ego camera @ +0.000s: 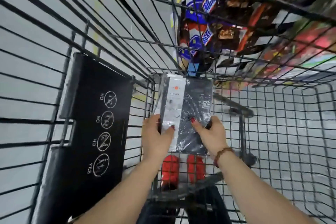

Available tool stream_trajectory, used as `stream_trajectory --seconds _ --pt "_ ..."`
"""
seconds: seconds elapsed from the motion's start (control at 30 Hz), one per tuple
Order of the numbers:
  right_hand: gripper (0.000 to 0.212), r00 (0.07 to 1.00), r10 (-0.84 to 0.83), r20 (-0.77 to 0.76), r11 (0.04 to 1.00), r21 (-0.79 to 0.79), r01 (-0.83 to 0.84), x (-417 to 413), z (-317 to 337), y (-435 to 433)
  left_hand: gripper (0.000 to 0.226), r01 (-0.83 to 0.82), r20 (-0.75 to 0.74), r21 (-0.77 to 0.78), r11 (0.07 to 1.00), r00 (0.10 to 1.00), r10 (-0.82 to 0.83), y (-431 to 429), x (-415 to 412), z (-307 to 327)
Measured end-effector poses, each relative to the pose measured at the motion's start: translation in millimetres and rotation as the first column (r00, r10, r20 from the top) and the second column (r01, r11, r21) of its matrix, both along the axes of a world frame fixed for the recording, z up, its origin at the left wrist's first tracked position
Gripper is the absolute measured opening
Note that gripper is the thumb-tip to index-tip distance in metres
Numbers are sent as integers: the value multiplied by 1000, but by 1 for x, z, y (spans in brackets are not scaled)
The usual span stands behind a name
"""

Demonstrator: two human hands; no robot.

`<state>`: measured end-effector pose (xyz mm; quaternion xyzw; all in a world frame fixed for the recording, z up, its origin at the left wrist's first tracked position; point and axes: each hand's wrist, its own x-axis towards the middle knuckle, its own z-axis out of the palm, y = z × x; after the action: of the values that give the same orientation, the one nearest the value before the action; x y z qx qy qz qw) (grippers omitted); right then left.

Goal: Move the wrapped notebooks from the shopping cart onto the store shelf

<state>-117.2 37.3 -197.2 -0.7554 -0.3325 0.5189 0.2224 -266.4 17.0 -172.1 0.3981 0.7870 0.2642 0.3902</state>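
A wrapped notebook, dark with a white label strip under clear plastic, is down inside the black wire shopping cart. My left hand grips its left edge, thumb on the white strip. On its right lower edge sits my right hand, fingers curled around the side, a bead bracelet on that wrist. Both hands hold the notebook at its near end; whether it rests on the cart floor or is lifted I cannot tell. No store shelf for notebooks is in view.
A black child-seat flap with round pictograms hangs on the cart's left. Beyond the far cart wall stands a display of Snickers packs and other colourful sweets. Red shoes show through the cart floor on grey ground.
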Motion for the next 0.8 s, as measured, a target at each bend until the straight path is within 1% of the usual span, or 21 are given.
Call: stream_trajectory --seconds 0.03,0.1,0.17,0.2,0.23,0.27,0.3,0.33,0.4,0.47,0.53,0.6,0.67,0.73,0.8 --pt "27 998 -21 -64 999 -34 19 7 -1 0 38 28 10 -6 1000 1000 -28 -1 3 1" --pt "33 983 -77 -166 993 -98 61 21 -1 -1 31 93 42 -14 996 995 -92 -2 7 2" --pt "41 972 -127 -198 989 -103 109 35 -2 -3 28 148 78 -28 989 986 -145 1 5 1" --pt "44 968 -147 -203 987 -88 131 43 -2 -5 32 161 66 -27 987 985 -159 4 2 -1" --pt "42 966 -159 -205 987 -66 148 49 -1 -7 38 168 43 -17 986 985 -167 8 -2 -3" --pt "32 966 -178 -189 984 -42 174 56 2 -9 45 161 27 -14 987 987 -161 13 -6 -3" --pt "17 962 -213 -172 977 -18 213 63 5 -11 50 146 15 -12 989 989 -146 18 -9 -2" --pt "9 951 -271 -150 961 2 275 70 7 -13 53 130 17 -11 991 991 -130 23 -12 -3" --pt "21 926 -363 -100 928 47 369 84 9 -16 52 100 45 -20 995 994 -99 30 -16 -9" --pt "28 915 -402 -39 909 105 404 95 6 -20 54 87 90 -49 995 993 -82 34 -15 -13" --pt "28 894 -448 -10 887 123 446 104 2 -23 51 102 79 -89 991 992 -95 35 -13 -18" --pt "26 884 -467 16 880 106 463 108 0 -25 40 94 67 -103 990 994 -88 35 -11 -21" --pt "37 878 -478 8 876 78 476 109 -7 -26 30 56 73 -81 995 996 -50 36 -9 -24" --pt "42 876 -482 11 874 80 480 106 -11 -26 25 18 58 -88 996 998 -13 39 -6 -25" --pt "39 870 -492 11 867 87 490 100 -13 -25 24 -17 27 -89 996 999 19 40 -3 -27"
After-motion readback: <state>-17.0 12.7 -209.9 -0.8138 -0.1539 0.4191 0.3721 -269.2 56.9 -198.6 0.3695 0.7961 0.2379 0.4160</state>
